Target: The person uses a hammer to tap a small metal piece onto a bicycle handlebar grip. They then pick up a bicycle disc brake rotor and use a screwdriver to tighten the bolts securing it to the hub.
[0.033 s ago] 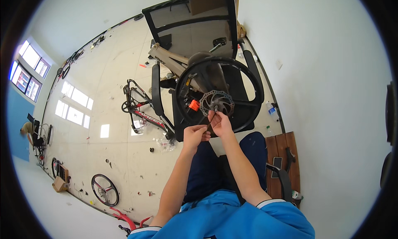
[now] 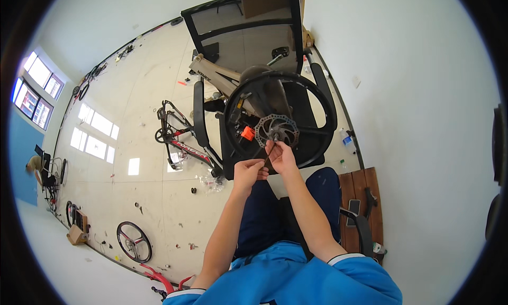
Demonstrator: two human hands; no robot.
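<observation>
A black bicycle wheel (image 2: 317,101) with a toothed brake disc (image 2: 288,126) leans on a black office chair (image 2: 243,19) in front of me. An orange part (image 2: 247,133) sits left of the disc. My left hand (image 2: 248,171) grips the lower end of a thin dark tool (image 2: 263,152). My right hand (image 2: 282,156) pinches the tool's upper end just below the hub at the disc's centre. Both forearms rise from my blue sleeves at the bottom.
A bike frame with red and black tubes (image 2: 182,141) lies on the tiled floor to the left. A loose black wheel (image 2: 134,241) lies at lower left. A wooden bench (image 2: 362,191) with a phone stands right, against the white wall. A person (image 2: 36,163) is far left.
</observation>
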